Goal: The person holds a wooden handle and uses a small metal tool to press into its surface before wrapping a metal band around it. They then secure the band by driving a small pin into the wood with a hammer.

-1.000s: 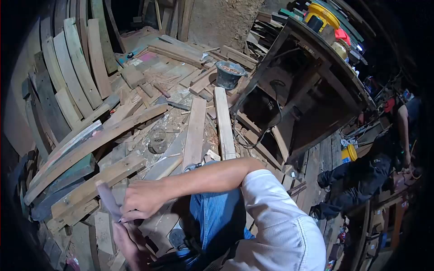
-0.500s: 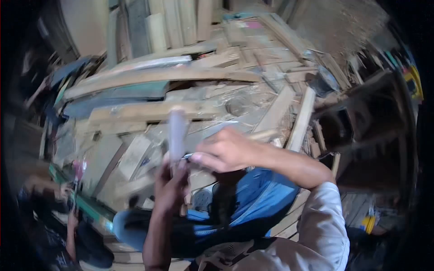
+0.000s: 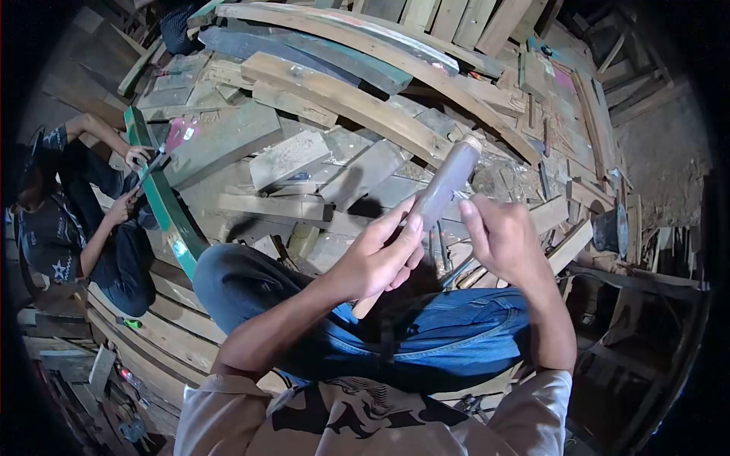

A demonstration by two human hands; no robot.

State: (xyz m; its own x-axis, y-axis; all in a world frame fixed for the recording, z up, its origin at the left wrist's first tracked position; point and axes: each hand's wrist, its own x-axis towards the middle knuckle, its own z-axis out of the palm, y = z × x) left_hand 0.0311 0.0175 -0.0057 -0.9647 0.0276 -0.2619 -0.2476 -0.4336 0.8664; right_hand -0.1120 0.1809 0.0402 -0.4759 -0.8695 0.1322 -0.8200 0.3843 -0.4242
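Note:
My left hand (image 3: 384, 254) is wrapped round the lower part of a grey-lavender cylinder with a bare wooden top end (image 3: 450, 182). It slants up to the right, over my lap. A tan wooden end (image 3: 366, 305) sticks out below that hand. My right hand (image 3: 502, 232) is closed in a fist just right of the cylinder, thumb toward it. A small shiny metal tip (image 3: 461, 196) shows between this thumb and the cylinder's side; I cannot tell what the rest of it is. My crossed legs in blue jeans (image 3: 449, 327) lie under both hands.
Wooden offcuts (image 3: 289, 158) and long beams (image 3: 342, 99) are piled ahead. At the left another person (image 3: 68, 205) sits holding a long thin tool (image 3: 148, 173) by a green-painted beam (image 3: 163, 201). A dark container (image 3: 608, 230) stands at right, near dark wooden framing (image 3: 639, 319).
My view has turned, so the pile and the other person sit differently in it. The cylinder has gone from nearly upright to slanting right, and my right hand is now on its right side.

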